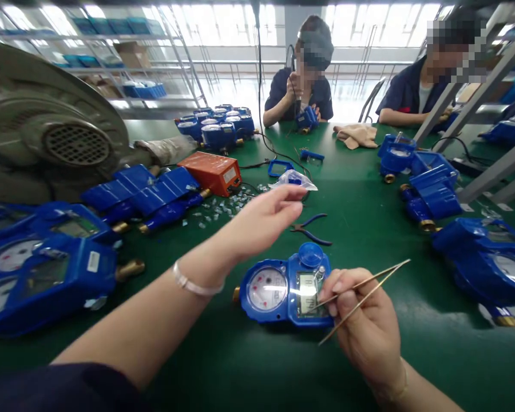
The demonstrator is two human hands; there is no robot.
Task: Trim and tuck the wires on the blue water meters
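Note:
A blue water meter [287, 315] with a round dial and a small digital display lies on the green table in front of me. My right hand [369, 326] is closed around thin metal tweezers [395, 269], whose tips are spread apart. One tip lies over the display, and the fingers are at the meter's right edge. My left hand [261, 220] is held out above the table beyond the meter, fingers stretched and nothing in them. Just past its fingertips lies a clear plastic bag [305, 182] with something blue inside. Pliers [312, 230] with blue handles lie between that hand and the meter.
Several blue meters [81, 269] crowd the left side, and more meters [484, 257] stand at right. An orange box [212, 171], scattered small clear pieces [217, 209] and a large grey blower [47, 126] sit at left. Two people [277, 91] sit across the table.

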